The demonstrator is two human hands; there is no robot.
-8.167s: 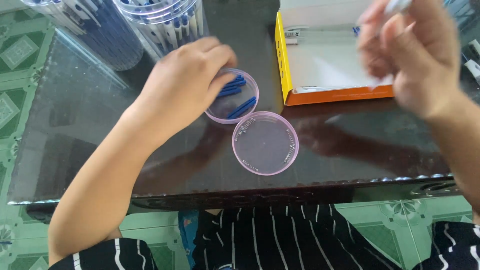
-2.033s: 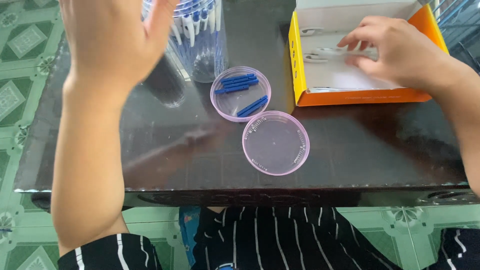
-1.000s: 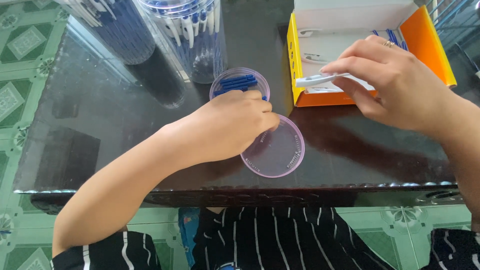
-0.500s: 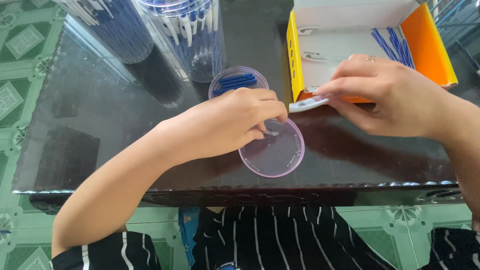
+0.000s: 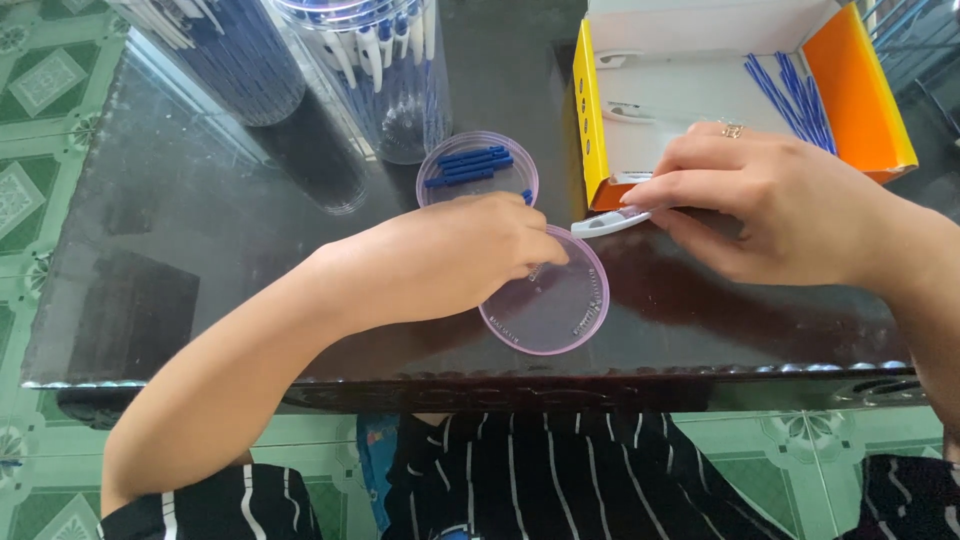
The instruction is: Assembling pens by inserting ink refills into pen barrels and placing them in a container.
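Observation:
My left hand rests curled over the gap between two round pink dishes, its fingers closed at the rim of the near dish, which holds a few tiny springs. What the fingers pinch is hidden. The far dish holds several blue pen parts. My right hand grips a white pen barrel, its tip pointing left toward the near dish. Behind that hand stands an open box with yellow and orange walls, white barrels and blue refills inside.
Two clear jars of white-and-blue pens stand at the back left of the dark glass table. The table's front edge runs just past the near dish, with green tiled floor around.
My right hand has brought a white pen barrel out of the box and down toward the near dish. My left hand has come down from the jars to the two dishes.

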